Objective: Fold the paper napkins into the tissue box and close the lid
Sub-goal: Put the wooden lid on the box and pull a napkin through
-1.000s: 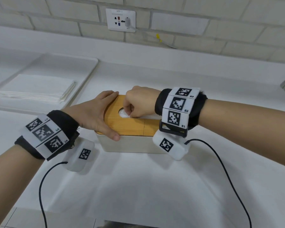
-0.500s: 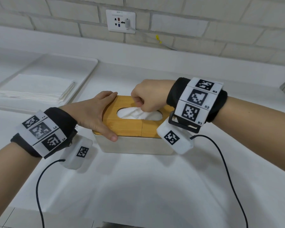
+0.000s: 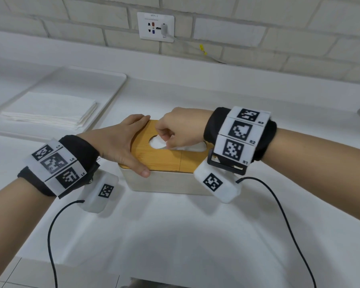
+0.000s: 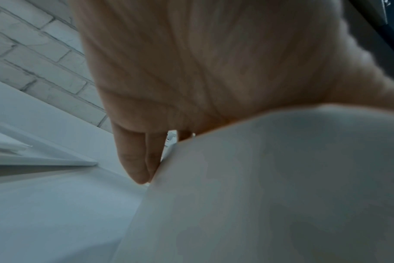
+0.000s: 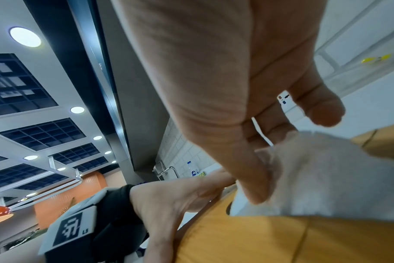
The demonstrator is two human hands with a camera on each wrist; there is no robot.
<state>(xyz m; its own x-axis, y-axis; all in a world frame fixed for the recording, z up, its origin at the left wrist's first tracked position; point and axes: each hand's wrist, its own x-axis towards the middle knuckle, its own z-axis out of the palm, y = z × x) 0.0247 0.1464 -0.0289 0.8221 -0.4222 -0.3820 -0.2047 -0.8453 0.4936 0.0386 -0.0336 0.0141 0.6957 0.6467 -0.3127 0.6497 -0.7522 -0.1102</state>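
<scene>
The tissue box (image 3: 166,185) is cream with a bamboo lid (image 3: 160,160) lying flat on top of it. A white napkin (image 3: 156,143) shows through the lid's oval slot. My left hand (image 3: 124,144) clamps the box's left end, thumb on the front rim and fingers over the far edge. In the left wrist view its fingers (image 4: 135,160) run straight down beside the box wall (image 4: 259,186). My right hand (image 3: 167,140) hovers over the slot and pinches the napkin. The right wrist view shows the thumb and a finger closed on the napkin (image 5: 326,178) above the lid (image 5: 259,240).
A white tray (image 3: 112,90) at the back left holds a stack of flat napkins (image 3: 50,113). A wall socket (image 3: 156,27) sits on the brick wall behind. Black wrist cables (image 3: 52,235) trail over the counter toward its front edge.
My right hand lifted off the slot and moved right, uncovering the napkin, then its fingertips came back down at the slot's left part. The left hand stayed on the box.
</scene>
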